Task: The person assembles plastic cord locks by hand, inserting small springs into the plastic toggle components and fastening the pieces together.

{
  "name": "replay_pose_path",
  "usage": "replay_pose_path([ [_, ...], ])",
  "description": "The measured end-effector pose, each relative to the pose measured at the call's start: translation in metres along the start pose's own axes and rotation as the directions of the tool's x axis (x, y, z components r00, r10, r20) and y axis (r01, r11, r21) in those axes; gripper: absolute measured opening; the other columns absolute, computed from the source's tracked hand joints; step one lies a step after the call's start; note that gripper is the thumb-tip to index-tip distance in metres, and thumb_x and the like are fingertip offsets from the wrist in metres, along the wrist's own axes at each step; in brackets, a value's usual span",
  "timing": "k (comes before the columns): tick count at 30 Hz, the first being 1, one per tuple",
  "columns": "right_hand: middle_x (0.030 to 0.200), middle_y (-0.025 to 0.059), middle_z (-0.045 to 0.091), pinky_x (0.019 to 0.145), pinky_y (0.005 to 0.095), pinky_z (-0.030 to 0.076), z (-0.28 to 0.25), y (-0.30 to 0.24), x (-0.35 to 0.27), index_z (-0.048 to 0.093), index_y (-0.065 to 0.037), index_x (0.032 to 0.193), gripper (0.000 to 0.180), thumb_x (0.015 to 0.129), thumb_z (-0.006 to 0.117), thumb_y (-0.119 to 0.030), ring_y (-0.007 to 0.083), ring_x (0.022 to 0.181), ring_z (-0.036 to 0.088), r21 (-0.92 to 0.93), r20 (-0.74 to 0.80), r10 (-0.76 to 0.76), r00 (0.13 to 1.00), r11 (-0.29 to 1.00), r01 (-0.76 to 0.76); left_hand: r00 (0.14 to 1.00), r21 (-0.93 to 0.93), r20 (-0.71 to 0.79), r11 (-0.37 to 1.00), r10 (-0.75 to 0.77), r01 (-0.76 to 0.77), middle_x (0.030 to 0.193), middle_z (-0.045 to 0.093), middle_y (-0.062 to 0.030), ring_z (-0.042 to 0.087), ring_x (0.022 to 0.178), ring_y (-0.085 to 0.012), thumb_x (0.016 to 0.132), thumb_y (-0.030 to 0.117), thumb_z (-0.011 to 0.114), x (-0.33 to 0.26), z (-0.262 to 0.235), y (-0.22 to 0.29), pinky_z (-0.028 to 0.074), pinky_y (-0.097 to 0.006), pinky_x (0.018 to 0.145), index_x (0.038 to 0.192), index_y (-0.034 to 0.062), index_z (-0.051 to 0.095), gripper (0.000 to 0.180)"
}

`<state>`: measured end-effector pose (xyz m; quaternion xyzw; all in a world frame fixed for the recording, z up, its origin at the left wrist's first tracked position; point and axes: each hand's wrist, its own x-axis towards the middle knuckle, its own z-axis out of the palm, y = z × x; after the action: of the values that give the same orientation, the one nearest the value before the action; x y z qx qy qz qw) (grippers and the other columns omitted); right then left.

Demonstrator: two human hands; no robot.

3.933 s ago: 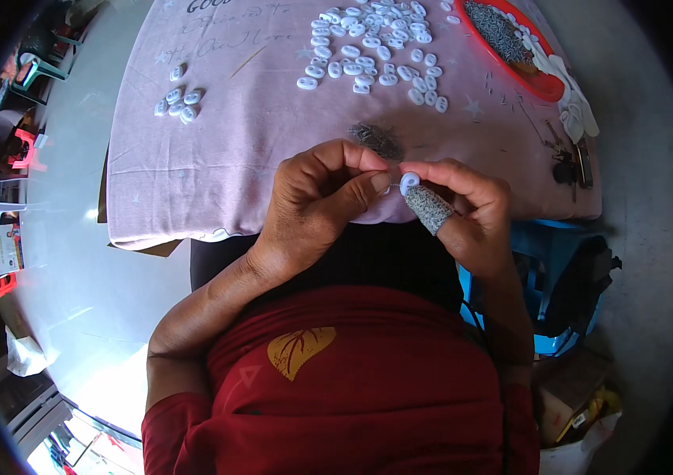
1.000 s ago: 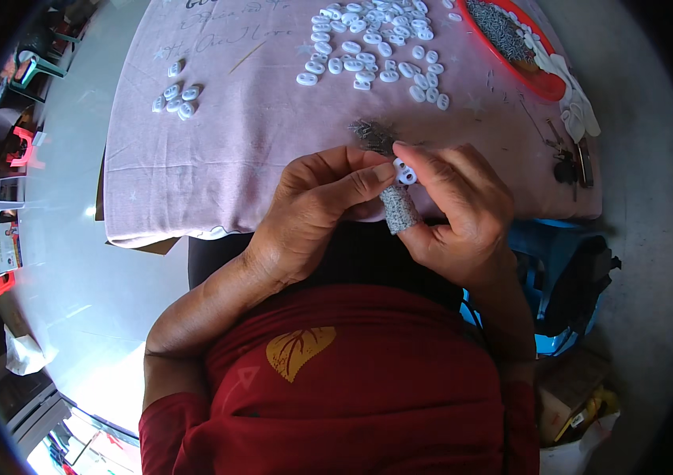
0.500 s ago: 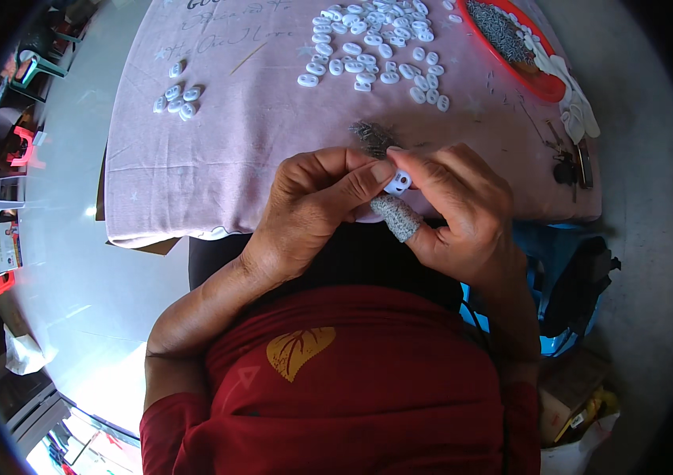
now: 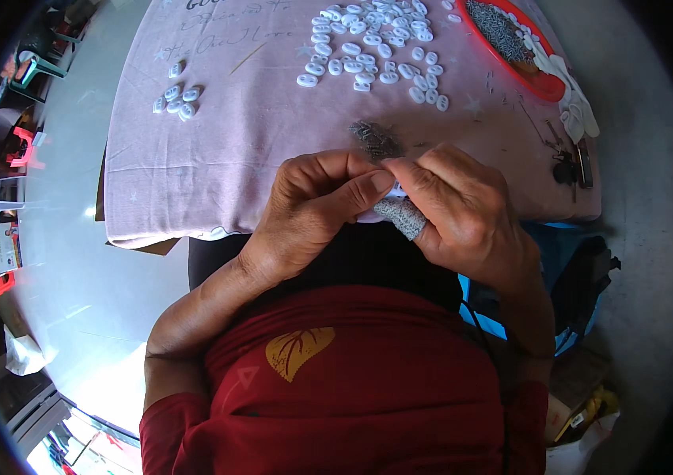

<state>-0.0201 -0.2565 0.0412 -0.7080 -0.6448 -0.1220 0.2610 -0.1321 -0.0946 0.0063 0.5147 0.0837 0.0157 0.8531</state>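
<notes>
My left hand (image 4: 305, 210) pinches a small white oval plastic piece (image 4: 399, 191) between thumb and forefinger, over the table's near edge. From the other side my right hand (image 4: 467, 210) closes on the same piece, its fingers covering most of it. A grey speckled wrap (image 4: 402, 217) covers my right thumb. Just beyond the fingertips lies a small heap of thin grey metal screws (image 4: 376, 138). Whether a screw is in my fingers is hidden.
Many similar white pieces (image 4: 376, 36) spread over the pink cloth (image 4: 218, 166), with a smaller group (image 4: 176, 99) at left. A red tray (image 4: 538, 85) of screws stands far right, beside white gloves (image 4: 578, 111). Keys (image 4: 564, 170) lie near the right edge.
My right hand has turned and shifted slightly right, its fingers now covering more of the white piece. The left hand has barely moved.
</notes>
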Motion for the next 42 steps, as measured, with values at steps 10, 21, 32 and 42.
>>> replay_pose_path([
  [10, 0.073, 0.0073, 0.055, 0.052, 0.0333, 0.049, -0.006, -0.004, 0.007, 0.065, 0.001, 0.099, 0.037, 0.062, 0.067, 0.005, 0.0228, 0.067, 0.06, -0.065, 0.012, 0.087, 0.996, 0.994, -0.086, 0.997, -0.058, -0.056, 0.997, -0.044, 0.041, 0.077, 0.062, 0.0059, 0.048, 0.07, 0.0008, 0.094, 0.013, 0.065, 0.0, 0.003, -0.002, 0.039, -0.018, 0.061, 0.094, 0.0039, 0.071, 0.011],
  [21, 0.07, 0.0082, 0.053, 0.053, 0.0363, 0.049, -0.003, -0.004, 0.008, 0.058, -0.002, 0.082, 0.018, 0.066, 0.065, 0.003, 0.0248, 0.066, 0.06, -0.067, 0.101, 0.097, 0.99, 0.994, -0.091, 0.995, -0.053, -0.093, 0.998, -0.031, 0.026, 0.077, 0.063, 0.0063, 0.049, 0.07, 0.001, 0.093, 0.013, 0.066, 0.001, 0.005, -0.005, 0.039, -0.018, 0.061, 0.092, 0.004, 0.071, 0.01],
  [32, 0.071, 0.0099, 0.054, 0.054, 0.0362, 0.05, -0.007, -0.005, 0.009, 0.054, -0.003, 0.078, 0.007, 0.076, 0.061, -0.001, 0.0252, 0.067, 0.062, -0.038, 0.212, 0.09, 0.973, 0.996, -0.084, 0.996, -0.108, -0.084, 0.994, -0.008, -0.001, 0.08, 0.066, 0.0043, 0.054, 0.072, -0.0004, 0.093, 0.009, 0.065, -0.002, 0.004, -0.015, 0.045, -0.019, 0.065, 0.091, 0.004, 0.071, 0.008],
  [42, 0.072, 0.0112, 0.056, 0.058, 0.0369, 0.051, 0.001, -0.001, 0.005, 0.058, 0.001, 0.087, 0.015, 0.073, 0.066, -0.001, 0.0273, 0.068, 0.062, -0.021, 0.151, 0.075, 0.986, 0.997, -0.073, 0.997, -0.11, -0.075, 0.994, -0.023, 0.015, 0.089, 0.067, -0.0022, 0.062, 0.079, -0.0077, 0.094, 0.013, 0.063, -0.001, 0.0, -0.015, 0.053, -0.024, 0.076, 0.096, 0.0046, 0.068, 0.01],
])
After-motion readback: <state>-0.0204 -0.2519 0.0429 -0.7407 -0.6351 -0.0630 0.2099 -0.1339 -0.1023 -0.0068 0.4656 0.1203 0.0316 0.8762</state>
